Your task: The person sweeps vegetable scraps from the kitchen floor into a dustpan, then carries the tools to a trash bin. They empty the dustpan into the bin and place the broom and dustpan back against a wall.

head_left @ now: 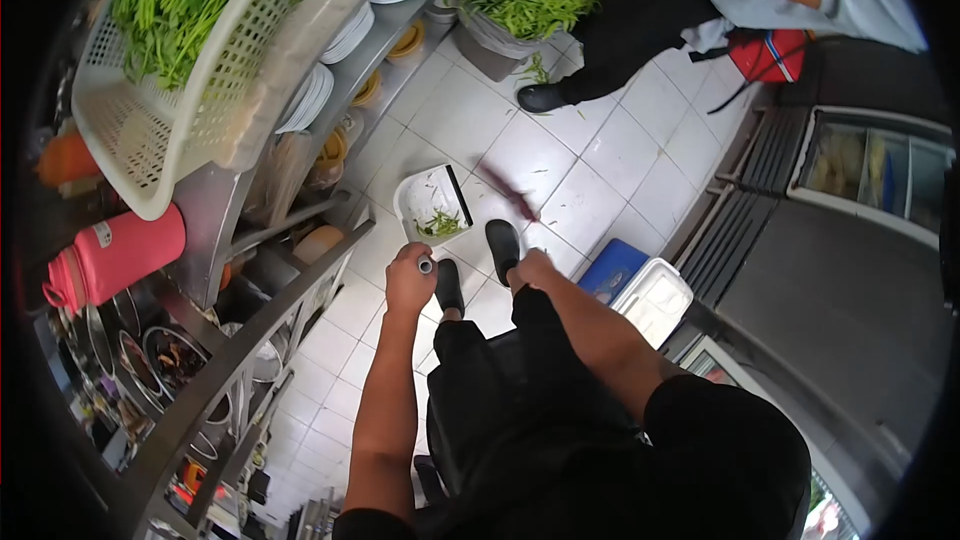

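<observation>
And there it was: a small heap of green scraps (pixel 440 225) already sat in the dustpan (pixel 428 190), yet loose leaf bits (pixel 541 173) dotted the floor (pixel 400 150) to its right, with more at the far side, beside the leaf-filled bin (pixel 495 38). So, part gathered, plenty left! The left hand (pixel 408 280) was closed snugly round the handle (pixel 425 265), the pan lying just beyond it. Over on the right, the reddish, blurred brush head (pixel 510 192) lay beyond the right hand (pixel 538 269), itself too smeared to tell how far it was closed or what it held.
</observation>
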`<action>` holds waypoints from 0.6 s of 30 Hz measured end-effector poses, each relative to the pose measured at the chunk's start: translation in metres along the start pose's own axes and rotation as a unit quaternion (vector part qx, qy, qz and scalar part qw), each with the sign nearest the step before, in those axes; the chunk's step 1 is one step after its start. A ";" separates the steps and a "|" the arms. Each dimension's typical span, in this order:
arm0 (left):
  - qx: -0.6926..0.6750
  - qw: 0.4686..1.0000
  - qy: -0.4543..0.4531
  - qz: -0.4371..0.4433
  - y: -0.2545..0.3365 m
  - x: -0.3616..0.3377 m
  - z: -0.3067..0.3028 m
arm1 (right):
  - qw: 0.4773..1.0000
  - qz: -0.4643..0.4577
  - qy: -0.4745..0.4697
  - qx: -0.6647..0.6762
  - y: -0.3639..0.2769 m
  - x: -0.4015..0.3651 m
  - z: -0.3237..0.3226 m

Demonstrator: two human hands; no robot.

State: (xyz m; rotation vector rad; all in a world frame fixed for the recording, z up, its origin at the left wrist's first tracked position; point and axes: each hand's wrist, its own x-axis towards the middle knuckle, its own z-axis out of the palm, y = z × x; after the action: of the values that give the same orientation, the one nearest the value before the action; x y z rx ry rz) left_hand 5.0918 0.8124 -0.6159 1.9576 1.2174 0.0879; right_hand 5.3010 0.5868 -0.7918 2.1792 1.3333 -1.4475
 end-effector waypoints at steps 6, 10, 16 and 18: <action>0.000 0.999 -0.019 0.027 -0.025 -0.002 -0.015 | 0.944 0.053 0.012 0.325 -0.055 -0.114 -0.026; 0.002 0.996 -0.064 0.066 -0.041 -0.015 -0.048 | 0.873 0.228 0.073 0.425 -0.038 -0.208 -0.009; 0.027 0.986 -0.137 0.092 -0.028 -0.021 -0.031 | 0.996 0.054 0.063 -0.012 0.093 -0.135 0.146; 0.041 0.983 -0.156 0.091 -0.023 -0.021 -0.016 | 0.967 -0.088 0.143 -0.194 0.085 -0.083 0.165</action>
State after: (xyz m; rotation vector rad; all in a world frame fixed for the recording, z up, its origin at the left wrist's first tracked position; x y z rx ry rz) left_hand 5.0571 0.8104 -0.6138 2.0596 0.8486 -0.1736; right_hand 5.2528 0.3939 -0.8310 2.0991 1.7703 -0.8398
